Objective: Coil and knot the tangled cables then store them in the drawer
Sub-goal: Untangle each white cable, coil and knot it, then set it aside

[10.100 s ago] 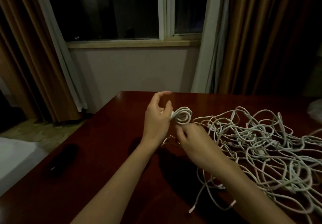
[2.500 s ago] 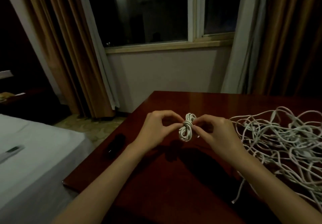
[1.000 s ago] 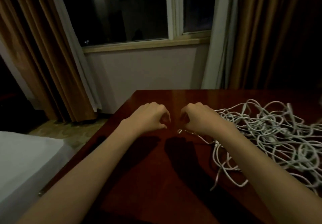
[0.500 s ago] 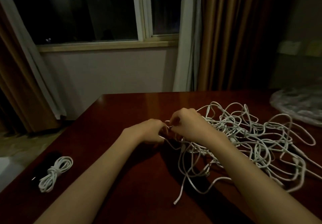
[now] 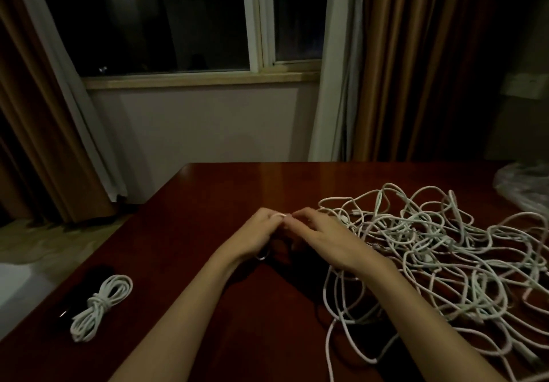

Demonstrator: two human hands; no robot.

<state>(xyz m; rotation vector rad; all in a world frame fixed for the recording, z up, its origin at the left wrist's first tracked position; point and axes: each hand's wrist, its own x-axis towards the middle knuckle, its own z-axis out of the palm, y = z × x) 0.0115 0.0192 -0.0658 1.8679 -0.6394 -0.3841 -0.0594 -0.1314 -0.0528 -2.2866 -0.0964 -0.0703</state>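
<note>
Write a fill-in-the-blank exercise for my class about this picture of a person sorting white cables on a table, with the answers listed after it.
1. The knotted coil lies on the table to the ____ of both hands.
2. The loose tangle of cables is ____ in colour.
3. The left hand and right hand meet at their ____.
4. Behind the table is a dark ____.

Answers: left; white; fingertips; window

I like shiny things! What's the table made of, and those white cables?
The table looks like dark reddish wood with a glossy varnish: light reflects off it. The tangled cables seem coated in smooth white plastic or rubber, since they bend in soft loops.
</note>
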